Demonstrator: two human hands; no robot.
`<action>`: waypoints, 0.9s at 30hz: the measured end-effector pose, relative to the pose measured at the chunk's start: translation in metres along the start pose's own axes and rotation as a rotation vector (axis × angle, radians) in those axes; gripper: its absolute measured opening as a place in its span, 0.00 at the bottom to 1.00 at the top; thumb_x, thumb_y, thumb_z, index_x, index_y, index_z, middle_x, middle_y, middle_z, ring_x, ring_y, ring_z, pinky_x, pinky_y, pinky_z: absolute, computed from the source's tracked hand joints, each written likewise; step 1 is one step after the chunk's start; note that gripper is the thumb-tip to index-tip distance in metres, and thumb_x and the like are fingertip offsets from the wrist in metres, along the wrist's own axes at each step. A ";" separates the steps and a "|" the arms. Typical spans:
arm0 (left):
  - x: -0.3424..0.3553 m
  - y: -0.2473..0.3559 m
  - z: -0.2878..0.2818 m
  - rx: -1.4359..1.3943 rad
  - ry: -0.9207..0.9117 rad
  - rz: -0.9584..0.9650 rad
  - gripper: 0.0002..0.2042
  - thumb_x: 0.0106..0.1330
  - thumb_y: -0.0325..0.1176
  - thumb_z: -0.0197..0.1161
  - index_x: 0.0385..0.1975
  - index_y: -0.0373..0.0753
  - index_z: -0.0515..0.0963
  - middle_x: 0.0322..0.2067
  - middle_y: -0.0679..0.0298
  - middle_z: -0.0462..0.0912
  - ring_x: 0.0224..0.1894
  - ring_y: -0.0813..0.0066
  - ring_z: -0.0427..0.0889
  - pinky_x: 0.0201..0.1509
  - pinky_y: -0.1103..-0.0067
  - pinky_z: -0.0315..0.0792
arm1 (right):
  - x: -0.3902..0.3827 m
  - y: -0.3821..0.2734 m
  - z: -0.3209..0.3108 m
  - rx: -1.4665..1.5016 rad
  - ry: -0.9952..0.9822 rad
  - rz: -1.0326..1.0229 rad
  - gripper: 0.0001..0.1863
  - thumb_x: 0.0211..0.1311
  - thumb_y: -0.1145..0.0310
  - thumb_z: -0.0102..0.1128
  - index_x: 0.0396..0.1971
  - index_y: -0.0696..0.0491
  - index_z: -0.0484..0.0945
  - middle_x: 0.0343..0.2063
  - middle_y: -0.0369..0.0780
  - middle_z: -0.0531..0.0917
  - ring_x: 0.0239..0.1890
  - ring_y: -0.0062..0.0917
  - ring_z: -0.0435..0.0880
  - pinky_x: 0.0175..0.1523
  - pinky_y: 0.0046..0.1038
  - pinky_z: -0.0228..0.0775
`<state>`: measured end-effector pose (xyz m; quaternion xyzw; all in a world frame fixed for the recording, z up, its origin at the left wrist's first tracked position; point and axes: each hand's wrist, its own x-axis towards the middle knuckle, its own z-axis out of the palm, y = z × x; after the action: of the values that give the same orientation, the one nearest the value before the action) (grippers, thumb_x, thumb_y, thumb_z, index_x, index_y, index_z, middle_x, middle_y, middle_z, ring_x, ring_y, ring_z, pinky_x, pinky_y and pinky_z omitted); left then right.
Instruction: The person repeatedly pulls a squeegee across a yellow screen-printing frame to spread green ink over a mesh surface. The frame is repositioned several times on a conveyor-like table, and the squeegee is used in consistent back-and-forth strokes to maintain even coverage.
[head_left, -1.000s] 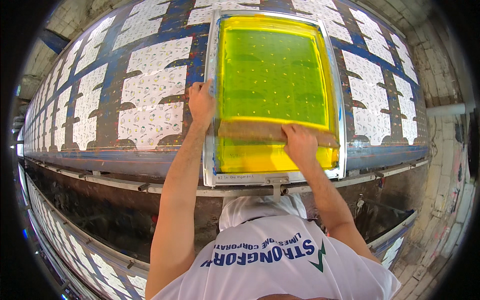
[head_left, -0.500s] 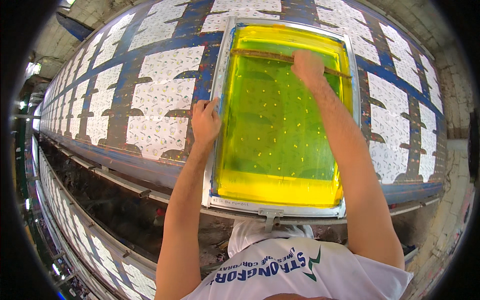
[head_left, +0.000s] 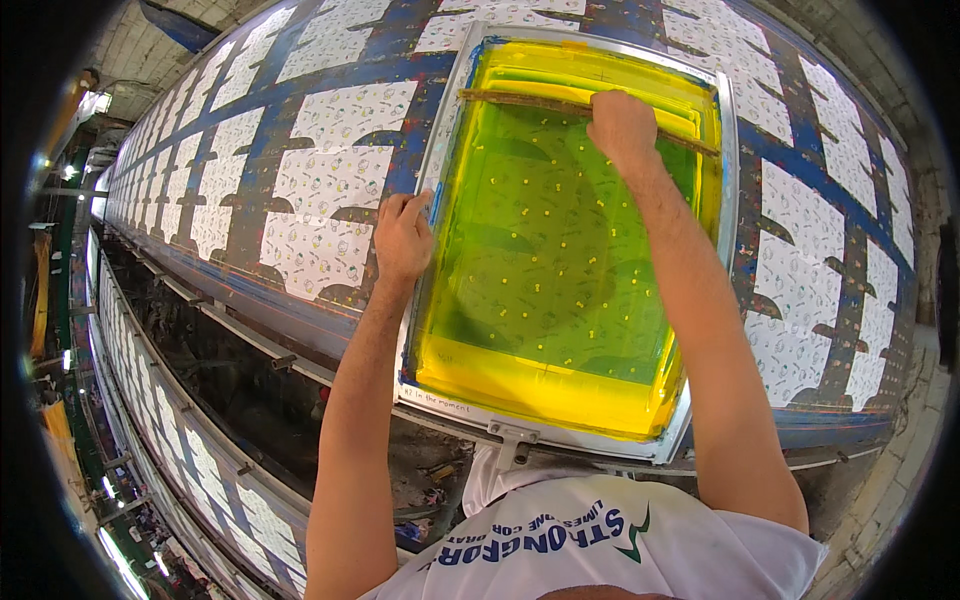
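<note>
Head view, and we see the change at once: the brown bar [head_left: 540, 99], toward the near end of the frame [head_left: 729, 150] a second ago, now lies across its far end, about where it was half a second back. That means, we judge, the stroke over the mesh [head_left: 540, 270] has run most of the frame's length. Our right hand [head_left: 624, 128] is closed around the bar; our left hand [head_left: 403, 237] curls at the frame's left rail, though we cannot tell how firmly it grips. And what materials! Silvery metal rails, glossy translucent green mesh bordered in slick, bright yellow and peppered with little yellow flecks. Left and right of the frame, white printed pieces [head_left: 330, 180] with curved notches lie flat on the dark, paint-specked surface [head_left: 310, 320].
</note>
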<state>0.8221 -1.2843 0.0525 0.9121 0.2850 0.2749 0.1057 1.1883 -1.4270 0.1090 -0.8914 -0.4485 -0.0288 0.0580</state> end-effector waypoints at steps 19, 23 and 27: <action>0.001 0.003 -0.004 -0.001 -0.013 0.000 0.17 0.65 0.22 0.62 0.52 0.43 0.86 0.43 0.58 0.83 0.49 0.53 0.81 0.51 0.61 0.79 | 0.051 0.046 -0.009 -0.062 -0.124 -0.119 0.17 0.59 0.64 0.67 0.45 0.57 0.89 0.44 0.54 0.90 0.48 0.51 0.91 0.54 0.50 0.85; 0.001 0.003 -0.004 -0.022 -0.020 -0.025 0.17 0.66 0.22 0.61 0.52 0.44 0.87 0.42 0.57 0.83 0.50 0.53 0.81 0.56 0.61 0.77 | -0.024 0.015 -0.023 0.010 -0.172 -0.123 0.15 0.57 0.66 0.68 0.42 0.56 0.89 0.42 0.54 0.90 0.48 0.51 0.91 0.53 0.49 0.85; -0.001 0.000 -0.002 -0.042 -0.008 -0.025 0.17 0.65 0.22 0.62 0.52 0.44 0.87 0.42 0.58 0.83 0.50 0.54 0.81 0.55 0.62 0.79 | -0.114 -0.032 -0.038 -0.056 -0.266 -0.108 0.13 0.55 0.67 0.70 0.41 0.53 0.90 0.38 0.50 0.91 0.44 0.49 0.91 0.50 0.48 0.85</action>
<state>0.8200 -1.2851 0.0540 0.9072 0.2901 0.2758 0.1296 1.0948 -1.5036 0.1371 -0.8632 -0.4987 0.0741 -0.0283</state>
